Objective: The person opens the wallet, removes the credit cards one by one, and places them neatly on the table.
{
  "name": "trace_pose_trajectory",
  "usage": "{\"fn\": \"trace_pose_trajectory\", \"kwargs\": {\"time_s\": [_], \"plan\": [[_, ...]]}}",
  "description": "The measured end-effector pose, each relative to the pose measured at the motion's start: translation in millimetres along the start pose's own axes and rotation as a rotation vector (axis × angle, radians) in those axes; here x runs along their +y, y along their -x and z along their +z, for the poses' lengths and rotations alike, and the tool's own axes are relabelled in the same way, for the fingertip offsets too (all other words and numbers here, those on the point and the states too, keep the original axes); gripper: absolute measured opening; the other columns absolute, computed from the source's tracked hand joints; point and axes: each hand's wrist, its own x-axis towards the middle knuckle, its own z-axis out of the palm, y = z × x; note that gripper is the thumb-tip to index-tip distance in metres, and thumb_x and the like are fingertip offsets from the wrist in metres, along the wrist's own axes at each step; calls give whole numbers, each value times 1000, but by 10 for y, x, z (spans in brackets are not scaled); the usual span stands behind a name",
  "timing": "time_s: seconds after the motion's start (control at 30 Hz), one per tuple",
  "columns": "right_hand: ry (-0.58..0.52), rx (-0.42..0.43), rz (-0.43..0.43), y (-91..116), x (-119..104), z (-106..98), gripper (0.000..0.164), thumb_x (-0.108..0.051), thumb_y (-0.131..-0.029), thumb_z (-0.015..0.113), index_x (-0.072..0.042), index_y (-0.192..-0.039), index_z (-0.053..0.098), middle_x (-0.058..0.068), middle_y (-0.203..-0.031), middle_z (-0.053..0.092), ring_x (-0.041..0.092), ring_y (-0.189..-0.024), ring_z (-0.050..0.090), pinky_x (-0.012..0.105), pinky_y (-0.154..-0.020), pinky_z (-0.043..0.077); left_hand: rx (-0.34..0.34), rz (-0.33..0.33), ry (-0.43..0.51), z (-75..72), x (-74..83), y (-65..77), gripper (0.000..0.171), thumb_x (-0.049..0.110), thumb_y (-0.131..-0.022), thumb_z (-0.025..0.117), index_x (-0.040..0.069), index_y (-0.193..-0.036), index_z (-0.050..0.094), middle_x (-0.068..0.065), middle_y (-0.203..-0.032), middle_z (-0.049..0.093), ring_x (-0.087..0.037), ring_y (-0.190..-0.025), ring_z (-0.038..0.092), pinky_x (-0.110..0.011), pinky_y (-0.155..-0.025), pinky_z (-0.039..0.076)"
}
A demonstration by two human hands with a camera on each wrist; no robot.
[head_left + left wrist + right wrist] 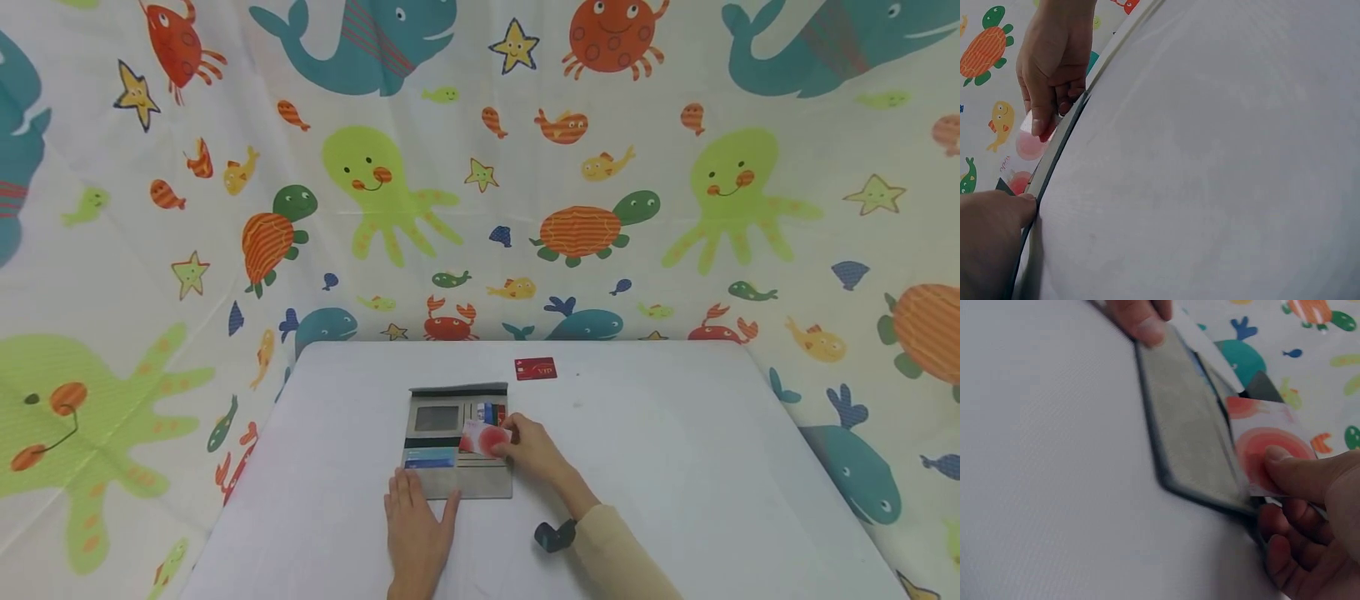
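Note:
An open grey wallet [480, 483] with dark bands lies on the white table. My right hand [536, 454] pinches a pink-and-white card [472, 435] with red circles, thumb on its face, over the wallet's right half. In the right wrist view, this card [1250, 447] stands tilted at the edge of a wallet pocket. My left hand [418, 529] rests with straight fingers on the wallet's lower left edge; its thumb lies along the near border. A blue card [429, 458] fills the lower left pocket, and several cards [491, 413] show in the upper right one.
A red VIP card [535, 368] lies on the table [660, 450] behind the wallet. A black wrist camera [555, 536] sits at my right wrist. Behind the table's far edge hangs a curtain [480, 192] printed with sea animals.

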Motion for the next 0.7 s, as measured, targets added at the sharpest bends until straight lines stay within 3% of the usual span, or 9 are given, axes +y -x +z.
{"fn": "trace_pose_trajectory", "kwargs": {"time_s": [0.13,0.37,0.7], "plan": [[-77,1,20,5,15,-60,31,-37,-92,73,-13,-109,65,1,-93,65,14,-82,57,22,-68,53,6,5,-6,-1,-5,-6,95,53,-88,70,-13,-147,35,-33,-159,28,-48,-149,28,-61,-121,24],[-260,53,112,-2,73,-211,35,-36,-98,64,-8,-117,55,10,-94,69,17,-65,68,26,-70,60,13,14,5,-6,-23,-4,96,53,-88,70,-14,-148,34,-33,-159,27,-48,-149,27,-61,-122,24],[-194,281,214,-97,297,-355,30,-27,-98,66,-3,-115,59,11,-92,65,15,-71,61,21,-67,55,3,6,4,-9,-49,-5,97,52,-87,70,-13,-149,33,-32,-160,27,-47,-149,27,-61,-122,24]]}}
